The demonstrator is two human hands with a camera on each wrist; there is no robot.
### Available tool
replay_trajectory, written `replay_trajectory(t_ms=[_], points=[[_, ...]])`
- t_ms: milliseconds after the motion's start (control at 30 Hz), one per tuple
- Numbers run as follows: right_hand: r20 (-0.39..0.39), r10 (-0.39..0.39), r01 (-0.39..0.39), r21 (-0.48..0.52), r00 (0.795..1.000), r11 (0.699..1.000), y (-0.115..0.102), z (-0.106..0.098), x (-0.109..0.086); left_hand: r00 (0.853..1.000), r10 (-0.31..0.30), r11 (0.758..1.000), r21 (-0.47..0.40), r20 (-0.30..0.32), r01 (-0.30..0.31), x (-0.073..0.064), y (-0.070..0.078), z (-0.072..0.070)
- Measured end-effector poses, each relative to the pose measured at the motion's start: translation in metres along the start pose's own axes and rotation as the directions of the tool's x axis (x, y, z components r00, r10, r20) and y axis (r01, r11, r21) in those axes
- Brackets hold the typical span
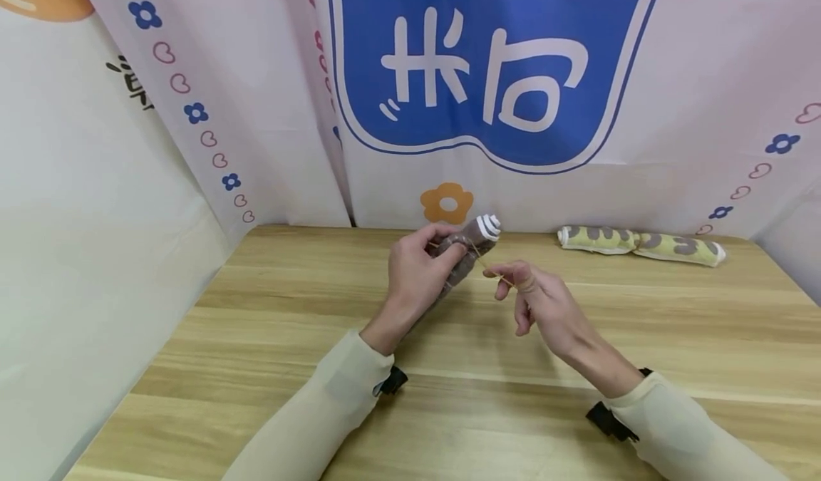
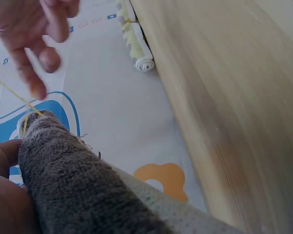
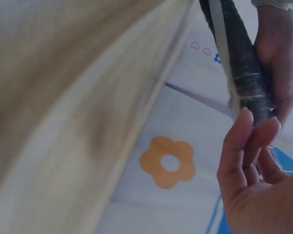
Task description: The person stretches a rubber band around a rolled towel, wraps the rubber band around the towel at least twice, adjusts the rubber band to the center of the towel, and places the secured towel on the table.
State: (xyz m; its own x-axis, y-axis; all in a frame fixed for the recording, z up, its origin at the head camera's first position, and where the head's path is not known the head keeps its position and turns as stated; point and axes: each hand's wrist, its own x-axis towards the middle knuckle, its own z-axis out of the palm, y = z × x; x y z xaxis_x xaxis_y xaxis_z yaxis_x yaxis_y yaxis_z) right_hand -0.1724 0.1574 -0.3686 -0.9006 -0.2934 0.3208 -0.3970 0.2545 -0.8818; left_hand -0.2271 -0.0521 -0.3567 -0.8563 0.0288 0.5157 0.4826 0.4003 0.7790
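A rolled brown towel (image 1: 476, 234) with a white layered end is held up at a slant above the table by my left hand (image 1: 415, 271). Its fingers and thumb wrap the roll near the upper end. A thin yellow rubber band (image 1: 482, 260) runs from around the towel to my right hand (image 1: 554, 313), which pinches it and stretches it out to the right. In the left wrist view, the dark fuzzy towel (image 2: 83, 175) fills the lower part, with the stretched band (image 2: 10, 91) crossing its far end. The right wrist view shows the towel (image 3: 244, 63) beyond the right fingertips.
A yellow-green towel roll (image 1: 680, 247) with grey patterns lies at the table's back right, cinched at its middle by a band. Behind the wooden table (image 1: 269, 303) hangs a printed white-and-pink cloth (image 1: 391, 189) with a blue sign and an orange flower.
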Motion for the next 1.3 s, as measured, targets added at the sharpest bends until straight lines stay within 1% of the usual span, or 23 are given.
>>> replay_trajectory(t_ms=[100, 167, 267, 367, 433, 567, 633, 700, 867, 1000, 1167, 1233, 1300], points=[[0.032, 0.084, -0.085, 0.054, 0.996, 0.995, 0.003, -0.001, 0.004, 1.000, 0.013, 0.999, -0.042, 0.007, -0.013, -0.002, 0.001, 0.000], [0.038, 0.120, -0.123, 0.093, 0.992, 0.988, 0.004, -0.002, 0.006, 0.999, 0.034, 0.996, -0.077, 0.024, -0.032, -0.002, 0.002, 0.000], [0.036, 0.140, -0.144, 0.160, 0.990, 0.977, 0.004, -0.005, 0.009, 0.995, 0.083, 0.991, -0.108, 0.062, -0.076, -0.003, 0.003, -0.001], [0.022, 0.154, -0.155, 0.205, 0.988, 0.966, 0.007, -0.007, 0.012, 0.981, 0.159, 0.983, -0.110, 0.115, -0.147, -0.003, 0.002, -0.002], [0.017, 0.166, -0.166, 0.219, 0.986, 0.961, 0.010, -0.009, 0.013, 0.964, 0.211, 0.976, -0.097, 0.161, -0.197, -0.003, 0.001, -0.002], [0.027, 0.176, -0.177, 0.222, 0.984, 0.959, 0.015, -0.012, 0.013, 0.918, 0.309, 0.951, -0.050, 0.250, -0.306, -0.002, -0.002, -0.004], [0.029, 0.179, -0.181, 0.215, 0.984, 0.960, 0.017, -0.013, 0.013, 0.895, 0.346, 0.935, -0.022, 0.281, -0.354, -0.001, -0.004, -0.005], [0.028, 0.185, -0.187, 0.207, 0.982, 0.960, 0.018, -0.013, 0.013, 0.877, 0.367, 0.922, 0.001, 0.309, -0.386, 0.001, -0.005, -0.007], [0.025, 0.208, -0.209, 0.194, 0.978, 0.958, 0.020, -0.016, 0.013, 0.836, 0.383, 0.902, 0.037, 0.393, -0.430, 0.004, -0.007, -0.009], [0.041, 0.212, -0.216, 0.178, 0.976, 0.960, 0.023, -0.018, 0.014, 0.802, 0.383, 0.893, 0.040, 0.458, -0.449, 0.005, -0.009, -0.008], [0.097, 0.220, -0.232, 0.135, 0.971, 0.963, 0.026, -0.020, 0.016, 0.758, 0.381, 0.883, 0.035, 0.529, -0.468, 0.006, -0.010, -0.007], [0.129, 0.226, -0.240, 0.111, 0.966, 0.964, 0.027, -0.021, 0.016, 0.745, 0.380, 0.879, 0.036, 0.548, -0.475, 0.006, -0.010, -0.008], [0.166, 0.229, -0.246, 0.090, 0.959, 0.965, 0.028, -0.022, 0.016, 0.737, 0.377, 0.879, 0.034, 0.561, -0.476, 0.005, -0.009, -0.008]])
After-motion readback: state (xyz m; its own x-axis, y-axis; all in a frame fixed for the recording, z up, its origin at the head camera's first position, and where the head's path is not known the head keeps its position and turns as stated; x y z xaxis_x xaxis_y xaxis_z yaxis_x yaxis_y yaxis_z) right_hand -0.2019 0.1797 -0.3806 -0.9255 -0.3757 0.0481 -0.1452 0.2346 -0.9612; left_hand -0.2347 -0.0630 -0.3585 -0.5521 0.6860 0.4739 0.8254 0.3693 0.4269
